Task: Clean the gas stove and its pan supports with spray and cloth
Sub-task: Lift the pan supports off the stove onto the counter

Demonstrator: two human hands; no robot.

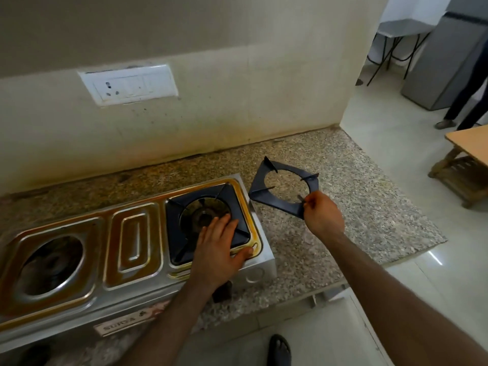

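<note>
**One pan support off the stove, one still seated**

Head view. A steel two-burner gas stove (137,260) is seen on a speckled granite worktop (343,223), set toward its left and front edge, the right end of the stove well short of the worktop's right edge. The stove's top is stained with a brownish-gold film along the pressed ridges. The left burner well (50,262) is bare. A dark square pan support (211,225) is seated over the right burner. A second pan support (284,190), dark, square, with a round opening and upright prongs, is found beside the stove's right end, toward the back of the worktop; whether it rests flat on the granite or is lifted slightly cannot be told.

Behind the worktop a cream wall is shown, marked with spots, and a white switch plate (129,84) is fixed to it. Past the wall's corner, pale floor tiles, a grey cabinet (446,67), a wooden table (467,159) and another person's legs (464,101) are visible.

The left hand (219,249) is laid flat, fingers straight, on the front part of the seated support, the thumb on the stove's front right rim. The right hand (322,212) is curled at the near corner of the loose support, which is pinched between fingers and thumb.
</note>
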